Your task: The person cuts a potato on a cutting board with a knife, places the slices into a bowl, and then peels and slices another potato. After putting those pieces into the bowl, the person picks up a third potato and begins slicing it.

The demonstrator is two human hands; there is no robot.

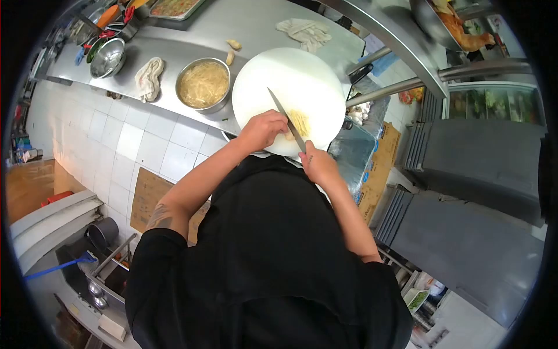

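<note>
A round white cutting board (256, 75) lies at the counter's front edge. My right hand (319, 164) is closed round the handle of a kitchen knife (281, 109), whose blade slants up and left across the board. Curled fingers of my left hand (264, 129) press down beside the blade on a small pale piece of ginger (289, 136), mostly hidden. Thin yellow ginger shreds (300, 122) are heaped just right of the blade. Left of the board stands a metal bowl (180, 100) holding pale shreds in liquid. Two ginger pieces (233, 44) lie behind it.
A folded cloth (149, 79) and an empty metal bowl (108, 58) are on the counter at left. Another cloth (304, 34) lies behind the board. Metal rails (386, 88) rise at right, above a clear plastic bin (353, 148) and cardboard (381, 168).
</note>
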